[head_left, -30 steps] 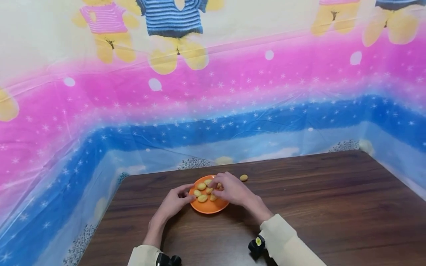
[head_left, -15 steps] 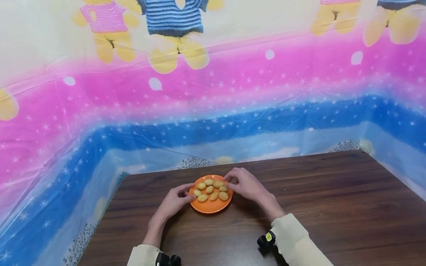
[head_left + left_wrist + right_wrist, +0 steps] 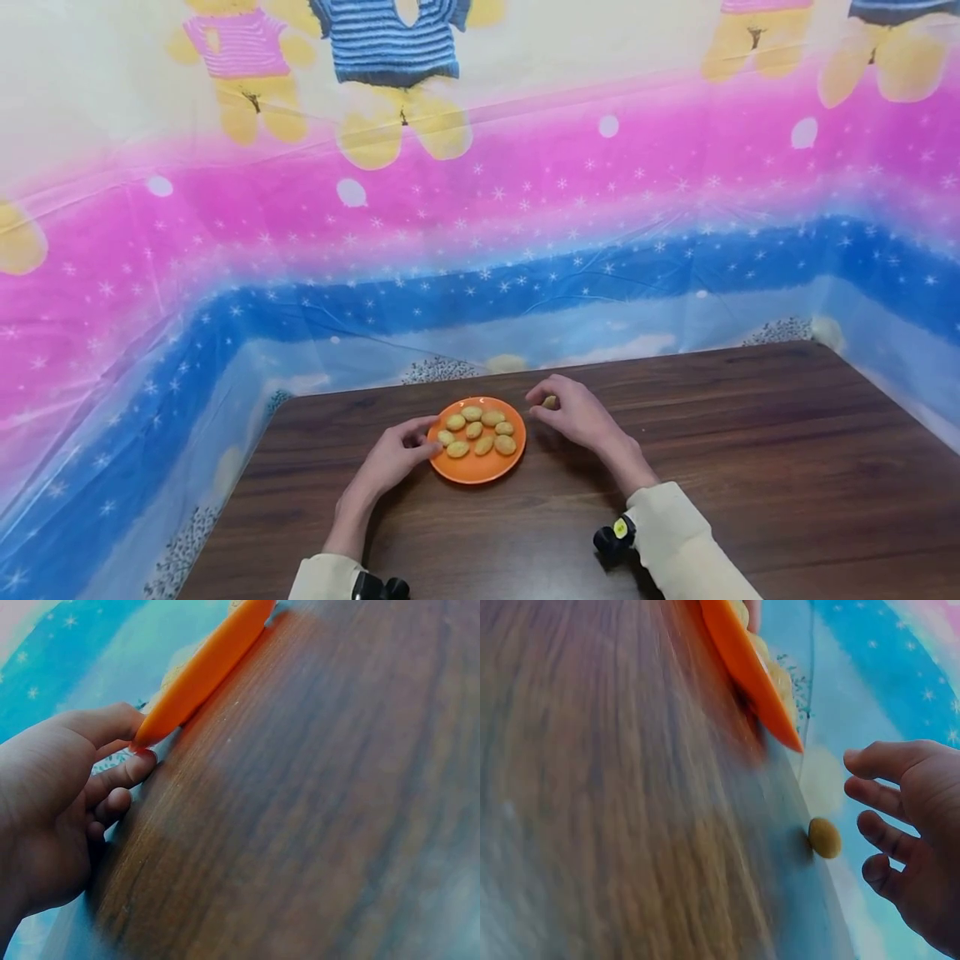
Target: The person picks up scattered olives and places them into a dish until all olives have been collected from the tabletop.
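An orange plate [image 3: 472, 477] bears several small, yellow-brown oval pieces [image 3: 492, 418] that look like baby potatoes. My left hand [image 3: 393, 457] pinches the plate's left rim between thumb and fingers; the left wrist view shows the rim [image 3: 180, 697] at the fingertips. Another such loose oval piece [image 3: 825, 838] lies on the table just beyond the plate's right side. Over it my right hand [image 3: 573, 411] hovers with fingers apart, partly hiding it from the head view. From the right wrist, the fingers [image 3: 885, 836] appear bent loosely, with a gap between them and the piece.
Dark wood-grain table [image 3: 750, 467] extends widely to the right of the plate. A printed cloth [image 3: 525, 217] with bears and snowflakes hangs behind and along both sides. Black wrist cameras [image 3: 615, 537] sit at both cream sleeves.
My right hand has left the plate, moving right to the loose piece. Another oval piece now shows at the plate's right side. The left hand keeps its place on the rim.
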`<state>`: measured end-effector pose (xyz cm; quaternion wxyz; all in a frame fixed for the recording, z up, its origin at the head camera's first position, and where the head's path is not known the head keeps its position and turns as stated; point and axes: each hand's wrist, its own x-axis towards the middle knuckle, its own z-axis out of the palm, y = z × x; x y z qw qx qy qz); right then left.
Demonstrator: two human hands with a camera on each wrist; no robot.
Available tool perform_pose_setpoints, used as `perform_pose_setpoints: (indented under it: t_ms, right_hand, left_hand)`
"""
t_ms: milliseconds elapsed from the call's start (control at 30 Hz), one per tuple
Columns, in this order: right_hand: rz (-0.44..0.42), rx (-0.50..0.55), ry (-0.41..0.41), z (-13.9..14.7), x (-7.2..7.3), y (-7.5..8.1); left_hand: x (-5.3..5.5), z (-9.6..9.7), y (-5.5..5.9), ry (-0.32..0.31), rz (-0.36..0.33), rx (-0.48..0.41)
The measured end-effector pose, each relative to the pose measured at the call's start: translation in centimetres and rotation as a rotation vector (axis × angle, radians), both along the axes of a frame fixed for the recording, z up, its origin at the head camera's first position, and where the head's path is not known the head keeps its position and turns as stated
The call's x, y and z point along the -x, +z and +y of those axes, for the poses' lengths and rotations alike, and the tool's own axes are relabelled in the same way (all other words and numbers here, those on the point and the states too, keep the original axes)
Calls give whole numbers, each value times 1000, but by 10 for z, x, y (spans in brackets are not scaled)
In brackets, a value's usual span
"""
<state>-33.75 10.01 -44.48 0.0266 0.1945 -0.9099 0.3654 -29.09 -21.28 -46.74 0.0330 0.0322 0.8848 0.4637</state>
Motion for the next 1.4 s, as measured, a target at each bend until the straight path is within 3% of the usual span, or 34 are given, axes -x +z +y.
perform_pose_setpoints:
  t_ms: [267, 933, 1133, 1400]
  right_hand:
    - [24, 7, -21, 12, 8, -6]
    - [-38, -53, 5, 23, 31, -18]
    - [-76, -68, 3, 23, 34, -17]
    - [-64, -82, 1, 24, 34, -19]
  left_hand:
    - [2, 0, -1, 0, -8, 2]
    - [3, -1, -2, 6, -5, 5]
    - [4, -2, -2, 7, -7, 3]
    - [3, -1, -2, 9, -8, 1]
